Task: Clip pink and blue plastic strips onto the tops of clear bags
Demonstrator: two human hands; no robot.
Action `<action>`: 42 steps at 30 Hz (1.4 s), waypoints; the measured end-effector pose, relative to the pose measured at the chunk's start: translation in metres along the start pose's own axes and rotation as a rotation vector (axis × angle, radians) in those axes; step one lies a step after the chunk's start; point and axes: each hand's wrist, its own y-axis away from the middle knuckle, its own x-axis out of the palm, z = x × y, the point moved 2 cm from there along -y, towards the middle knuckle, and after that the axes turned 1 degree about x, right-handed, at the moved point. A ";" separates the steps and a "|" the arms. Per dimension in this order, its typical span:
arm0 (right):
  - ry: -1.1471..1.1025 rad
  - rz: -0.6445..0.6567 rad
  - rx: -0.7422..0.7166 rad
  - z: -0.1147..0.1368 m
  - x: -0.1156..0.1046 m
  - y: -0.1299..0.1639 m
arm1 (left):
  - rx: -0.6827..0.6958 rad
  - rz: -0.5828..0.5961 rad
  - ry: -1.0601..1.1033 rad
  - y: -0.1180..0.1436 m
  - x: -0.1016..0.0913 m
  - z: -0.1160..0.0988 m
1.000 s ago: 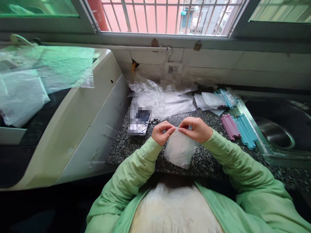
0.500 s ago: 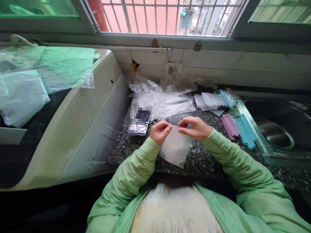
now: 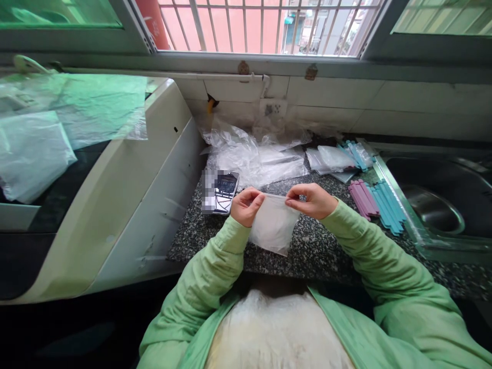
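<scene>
Small clear plastic bag (image 3: 273,225) hangs over the front part of the speckled bench (image 3: 319,251), held up by its top edge betw. both hands, not touching the stone. Left hand (image 3: 246,206) pinches the top left corner, grip closed on the bag w/ thumb and fingers; right hand (image 3: 312,201) pinches the top right corner, grip closed on the bag likewise. Top edge runs taut and about level betw. the two pinches; rest of bag droops below, slightly tilted, lower corner near the bench's front edge. Contents: can't tell, looks milky/translucent. Both arms in light green sleeves (image 3: 369,256).

Just left of the left hand, a phone (image 3: 225,190) lies flat near the bench's left edge. Behind the hands, toward the back wall, a heap of crumpled clear plastic sheets (image 3: 253,159). Back right: a few more small bags (image 3: 332,159) w/ blue sticks partly inside. Right of the right hand, near the bench's right edge, a row of pink sticks (image 3: 363,199) side by side, touching a row of blue sticks (image 3: 388,205). Past that edge, a steel sink (image 3: 434,210). Left of the bench, a white appliance (image 3: 126,195) w/ plastic film (image 3: 77,110) on top.
</scene>
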 end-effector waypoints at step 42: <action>-0.061 -0.193 0.104 -0.024 -0.004 0.027 | -0.331 0.142 0.040 -0.001 0.007 0.021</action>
